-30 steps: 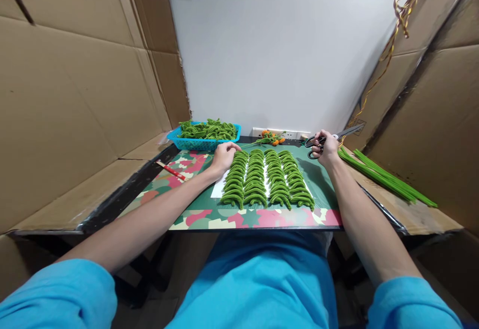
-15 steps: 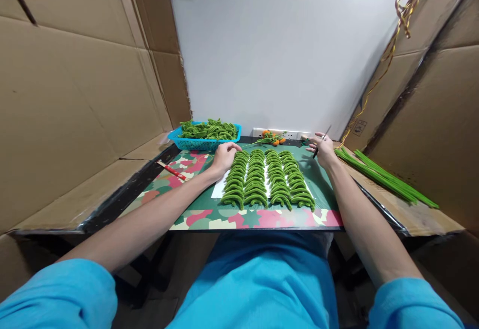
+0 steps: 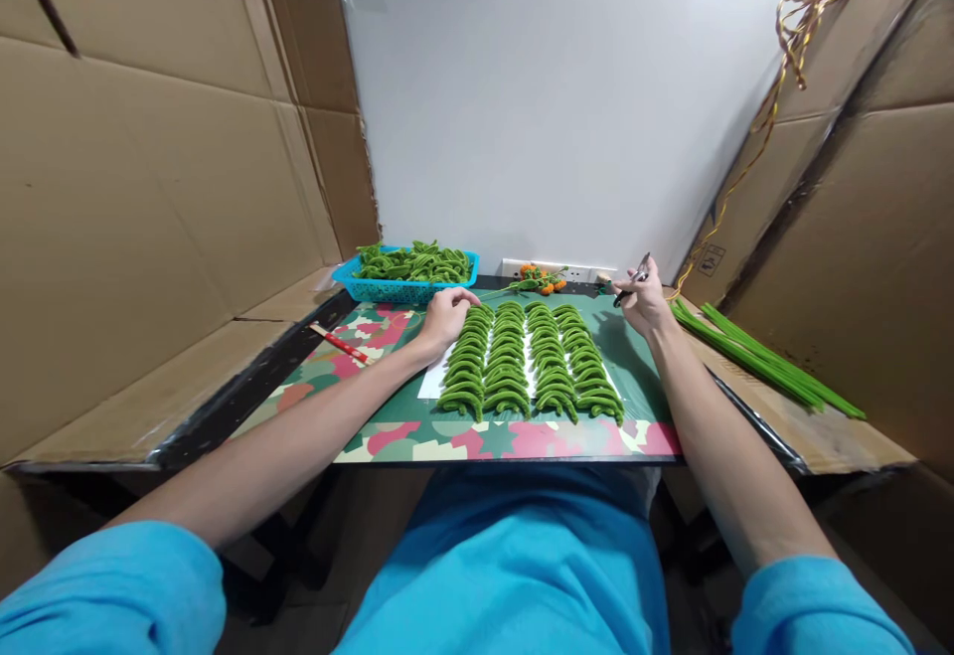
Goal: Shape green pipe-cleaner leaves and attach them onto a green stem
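Note:
Four columns of curved, fuzzy green pipe-cleaner pieces (image 3: 507,362) lie on a white sheet of paper (image 3: 432,382) on the table. At the far end of the leftmost column, my left hand (image 3: 445,319) has its fingers bent and closed on the topmost piece; the fingertips partly cover it. My right hand (image 3: 645,301) is raised beyond the right edge of the columns, its fingers around a small dark-and-silver hand tool (image 3: 632,282). Whether the tool is pliers or scissors is hard to tell.
A blue basket (image 3: 402,291) heaped with similar green pieces stands at the back left. Orange flowers on green stems (image 3: 543,280) lie by a power strip (image 3: 514,265). Long green stems (image 3: 767,362) rest at right, a red-and-white strip (image 3: 341,343) at left. Cardboard walls (image 3: 149,138) flank the table.
My right hand has turned the tool, so its silver part now points up near the fingertips. The left hand stays at the leftmost column. The camera view has shifted slightly.

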Motion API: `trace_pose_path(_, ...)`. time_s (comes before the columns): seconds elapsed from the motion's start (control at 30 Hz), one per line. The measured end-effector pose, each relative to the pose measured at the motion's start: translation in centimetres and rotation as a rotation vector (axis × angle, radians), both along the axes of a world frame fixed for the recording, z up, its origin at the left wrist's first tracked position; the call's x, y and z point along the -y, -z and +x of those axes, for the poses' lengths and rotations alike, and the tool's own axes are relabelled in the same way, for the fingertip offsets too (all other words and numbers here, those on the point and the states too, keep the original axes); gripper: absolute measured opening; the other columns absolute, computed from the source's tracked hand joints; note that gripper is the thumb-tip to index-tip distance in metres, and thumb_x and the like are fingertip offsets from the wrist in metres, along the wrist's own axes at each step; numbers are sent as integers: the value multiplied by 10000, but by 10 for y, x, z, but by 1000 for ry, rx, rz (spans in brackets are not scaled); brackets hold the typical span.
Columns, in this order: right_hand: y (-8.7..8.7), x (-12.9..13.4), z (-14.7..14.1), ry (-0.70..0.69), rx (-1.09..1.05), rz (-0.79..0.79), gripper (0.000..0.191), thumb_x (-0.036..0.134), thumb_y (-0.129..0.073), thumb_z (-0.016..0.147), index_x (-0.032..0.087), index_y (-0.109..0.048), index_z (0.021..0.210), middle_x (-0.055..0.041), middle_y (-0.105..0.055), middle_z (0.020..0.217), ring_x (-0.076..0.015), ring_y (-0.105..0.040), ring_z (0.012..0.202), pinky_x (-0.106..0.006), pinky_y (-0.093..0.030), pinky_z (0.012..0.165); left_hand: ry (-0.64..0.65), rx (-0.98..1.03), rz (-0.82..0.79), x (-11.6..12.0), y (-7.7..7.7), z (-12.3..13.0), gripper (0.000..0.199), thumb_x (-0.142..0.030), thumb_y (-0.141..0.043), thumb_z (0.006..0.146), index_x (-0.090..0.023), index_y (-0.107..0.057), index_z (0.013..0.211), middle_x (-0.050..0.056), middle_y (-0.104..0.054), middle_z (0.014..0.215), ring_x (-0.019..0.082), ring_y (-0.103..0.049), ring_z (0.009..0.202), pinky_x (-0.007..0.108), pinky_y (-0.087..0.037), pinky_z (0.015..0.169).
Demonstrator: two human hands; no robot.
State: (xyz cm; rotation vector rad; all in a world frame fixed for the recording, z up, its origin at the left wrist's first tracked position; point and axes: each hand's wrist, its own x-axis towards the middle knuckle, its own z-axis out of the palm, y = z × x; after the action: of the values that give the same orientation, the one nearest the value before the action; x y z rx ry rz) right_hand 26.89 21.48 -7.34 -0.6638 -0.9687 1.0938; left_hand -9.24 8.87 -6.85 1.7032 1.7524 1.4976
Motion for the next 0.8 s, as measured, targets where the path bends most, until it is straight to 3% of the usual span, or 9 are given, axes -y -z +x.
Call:
trace_pose_path(0.13, -9, 7, 3, -47, -22, 51, 901, 34, -815, 610, 414, -608, 1400, -19, -563, 1453, -100, -712, 958, -271, -674, 887, 5, 8, 11, -2, -2, 1, 231, -223, -525, 748, -188, -754, 751, 82, -780, 858, 258, -676, 848, 383, -531, 874)
trace_pose_path(0.27, -14, 16, -5, -79, -35, 102, 734, 148, -859, 719, 380, -623, 1374, -7, -638, 1435, -123, -733, 1160, -244, -651, 970, 1, 11, 14, -4, -2, 1, 233, -235, -522, 745, -191, -750, 735, 83, -777, 846, 262, -672, 851, 389, -534, 874)
trace_pose_path(0.33, -14, 19, -10, -89, -34, 96, 647, 251, -873, 793, 371, -603, 1370, 1, -699, 1364, -139, -758, 1139, -265, -680, 912, -1, 6, 10, -3, -2, 1, 241, -236, -518, 738, -191, -755, 744, 79, -775, 840, 259, -670, 843, 383, -534, 861)
trace_pose_path(0.43, -14, 20, -15, -102, -18, 53, 544, 442, -864, 874, 330, -572, 1319, -12, -795, 1186, -172, -812, 928, -278, -708, 699, -3, 1, 6, -2, -1, 0, 260, -233, -513, 737, -186, -765, 777, 75, -776, 843, 252, -669, 827, 368, -532, 835)
trace_pose_path(0.57, -16, 24, -14, -101, 2, -2, 490, 631, -781, 928, 300, -524, 1182, -52, -851, 1050, -169, -793, 681, -177, -568, 420, -5, -1, 0, -1, -1, 0, 258, -222, -520, 747, -180, -772, 785, 76, -781, 846, 251, -674, 815, 366, -532, 833)
trace_pose_path(0.8, -20, 33, -16, -94, 20, -40, 468, 665, -744, 943, 302, -484, 1086, -68, -866, 1020, -162, -776, 626, -129, -418, 325, 7, -15, -6, 0, -4, 0, 278, -201, -516, 763, -181, -793, 776, 77, -794, 877, 252, -679, 841, 361, -523, 839)
